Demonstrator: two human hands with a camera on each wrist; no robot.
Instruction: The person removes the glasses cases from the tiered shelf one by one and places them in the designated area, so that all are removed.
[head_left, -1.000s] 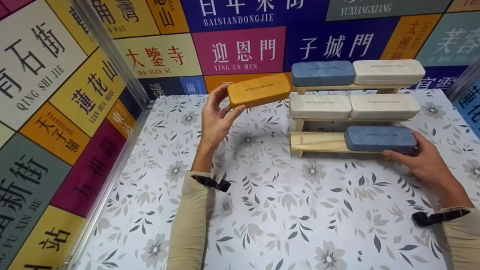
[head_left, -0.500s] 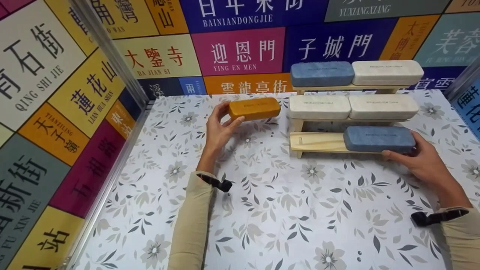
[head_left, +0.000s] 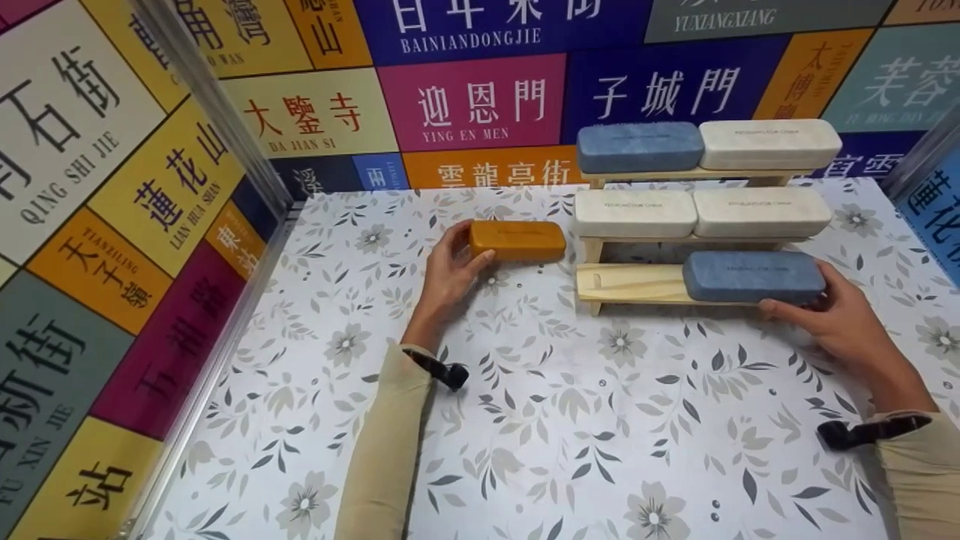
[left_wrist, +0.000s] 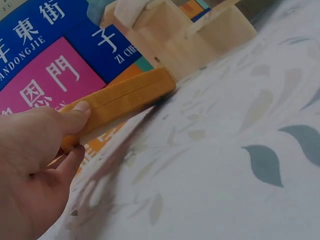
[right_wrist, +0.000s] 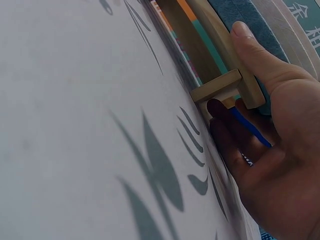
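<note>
My left hand (head_left: 452, 270) grips the left end of a mustard-yellow glasses case (head_left: 519, 240), thumb on its near side. In the left wrist view the case (left_wrist: 125, 99) is low over the patterned tabletop, its far end close to the wooden rack (left_wrist: 160, 37). Whether it touches the cloth is unclear. My right hand (head_left: 847, 319) holds the right end of a blue glasses case (head_left: 754, 276) on the rack's lowest step, thumb in front. In the right wrist view the thumb lies against the blue case (right_wrist: 250, 30), and the fingers curl by the rack's end (right_wrist: 252, 95).
Two white cases, left (head_left: 634, 213) and right (head_left: 762, 212), fill the middle step. Up top are another blue case (head_left: 640, 147) and a white one (head_left: 770, 145). The lowest step's left part (head_left: 630, 283) shows bare wood. Printed panels (head_left: 472, 101) stand behind and left.
My left hand has lowered the yellow case from beside the upper steps to near the tabletop, levelling it and shifting slightly right. The right hand stays at the blue case.
</note>
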